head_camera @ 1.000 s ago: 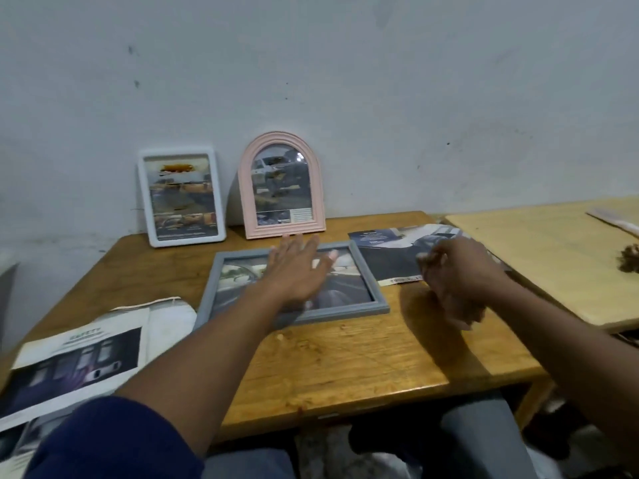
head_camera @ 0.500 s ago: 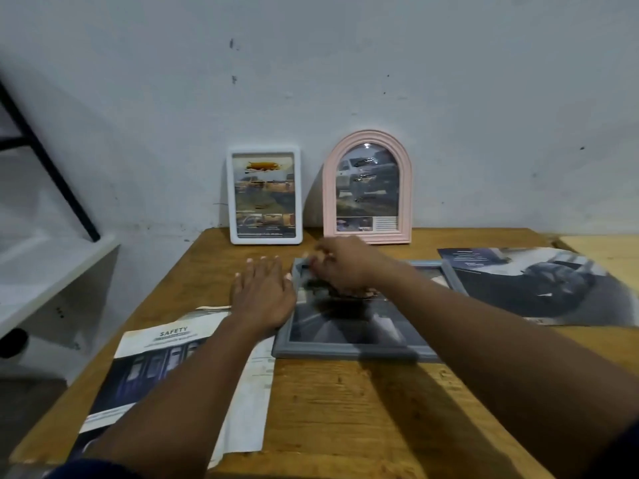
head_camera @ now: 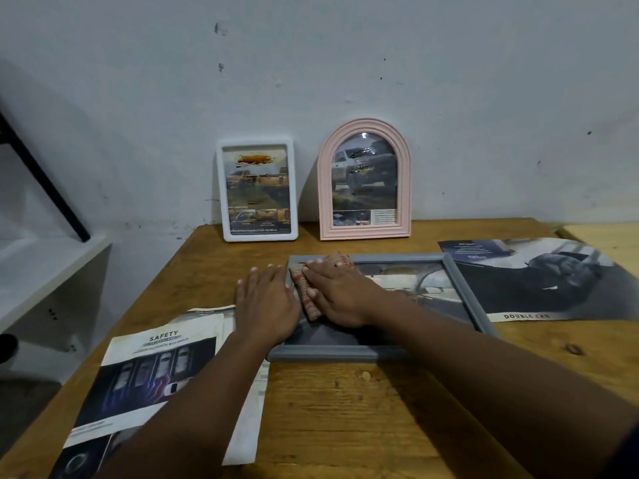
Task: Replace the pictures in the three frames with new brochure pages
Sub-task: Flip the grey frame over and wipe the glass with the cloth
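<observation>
Grey rectangular picture frame (head_camera: 463, 292) lies flat on the brown wooden table (head_camera: 345, 409), centre, w/ a car photo under its glass. Both hands sit at its left end. Left hand (head_camera: 266, 305) is flat, palm down, fingers spread a little, straddling the frame's left edge, partly on the table, holding nothing. Right hand (head_camera: 340, 297) is flat too, pressing a folded reddish checked cloth (head_camera: 306, 292) onto the glass near the frame's far-left corner; cloth pokes out between the two hands and past the fingertips.

Far side, leaning on the wall: white rectangular frame w/ rounded corners (head_camera: 257, 191) on the left, pink arched frame (head_camera: 364, 181) just right of it, both w/ truck pics inside. They stand apart from the grey frame.

Near left, under the left forearm: brochure page headed "SAFETY" (head_camera: 145, 375), dark w/ car graphics, lying on other white sheets. Right of the grey frame, touching or slipped under its right edge (can't tell which): large dark brochure spread marked "DOUBLE CAB" (head_camera: 539, 278).

Table is scuffed, w/ knots in the grain. A lighter wooden table (head_camera: 605, 236) butts up at far right. Wall (head_camera: 311, 63) is pale blue-grey w/ marks. Far left: white shelf unit (head_camera: 45, 271), black slanted bar (head_camera: 38, 174) above it.
</observation>
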The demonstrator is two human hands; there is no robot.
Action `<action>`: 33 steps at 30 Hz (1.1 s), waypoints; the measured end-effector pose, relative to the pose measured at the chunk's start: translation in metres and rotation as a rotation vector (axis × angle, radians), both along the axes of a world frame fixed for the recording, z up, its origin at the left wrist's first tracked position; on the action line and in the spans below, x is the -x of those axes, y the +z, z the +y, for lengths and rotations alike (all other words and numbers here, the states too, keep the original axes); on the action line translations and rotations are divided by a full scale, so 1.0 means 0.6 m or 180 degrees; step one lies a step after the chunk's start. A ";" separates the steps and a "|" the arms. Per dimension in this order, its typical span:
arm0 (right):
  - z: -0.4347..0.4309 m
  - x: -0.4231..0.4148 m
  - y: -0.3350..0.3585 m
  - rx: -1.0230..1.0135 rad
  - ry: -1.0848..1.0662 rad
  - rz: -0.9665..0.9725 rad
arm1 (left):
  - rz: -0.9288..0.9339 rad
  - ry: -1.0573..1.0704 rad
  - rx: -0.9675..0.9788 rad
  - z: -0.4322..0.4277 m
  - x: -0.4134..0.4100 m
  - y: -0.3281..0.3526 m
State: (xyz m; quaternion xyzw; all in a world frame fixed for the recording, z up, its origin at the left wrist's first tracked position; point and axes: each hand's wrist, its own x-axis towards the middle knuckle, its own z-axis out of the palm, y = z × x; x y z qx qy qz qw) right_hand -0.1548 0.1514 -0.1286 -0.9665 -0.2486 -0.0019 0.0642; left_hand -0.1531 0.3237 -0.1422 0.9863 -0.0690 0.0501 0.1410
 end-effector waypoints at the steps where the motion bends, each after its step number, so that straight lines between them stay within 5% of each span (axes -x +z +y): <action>1: 0.001 -0.001 0.000 0.0047 -0.0104 0.0099 | -0.0024 -0.0033 -0.0026 0.000 0.001 -0.001; 18: -0.026 0.007 0.002 0.0205 -0.0522 0.0327 | 0.0130 -0.0344 -0.0308 -0.006 -0.006 -0.004; 27: -0.170 0.064 0.007 0.0244 -0.1459 0.0604 | 0.0208 -0.0318 -0.0222 -0.007 -0.002 -0.001; 33: -0.119 0.103 -0.002 0.0122 -0.2119 0.0530 | 0.0246 -0.0273 -0.0058 -0.009 0.000 0.000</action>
